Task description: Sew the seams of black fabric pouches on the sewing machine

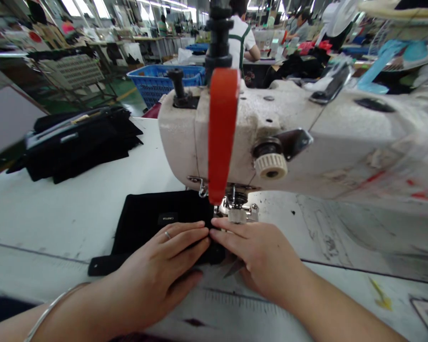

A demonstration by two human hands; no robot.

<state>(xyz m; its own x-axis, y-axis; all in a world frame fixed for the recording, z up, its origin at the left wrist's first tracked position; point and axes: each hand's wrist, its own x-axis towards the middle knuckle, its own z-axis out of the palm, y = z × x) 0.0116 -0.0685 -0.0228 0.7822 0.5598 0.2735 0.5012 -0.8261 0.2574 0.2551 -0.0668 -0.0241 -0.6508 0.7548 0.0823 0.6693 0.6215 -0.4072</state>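
A black fabric piece (139,218) with a small label (167,218) lies flat under the needle area of a white sewing machine (185,137). A narrow black strap (107,265) sticks out at its lower left. My left hand (160,270) rests on the fabric with fingers stretched out, a ring on one of them. My right hand (264,256) touches the fabric's right edge with its fingertips, close to the presser foot (237,216). Pointed metal blades, apparently thread snips (234,269), jut from beneath the right palm; their handle is hidden.
A stack of black fabric pieces (82,142) sits on the white table (74,204) at the left. An orange-red lever or guard (223,133) hangs before the machine head. Behind stand a blue crate (167,78) and a person (240,40) with their back turned.
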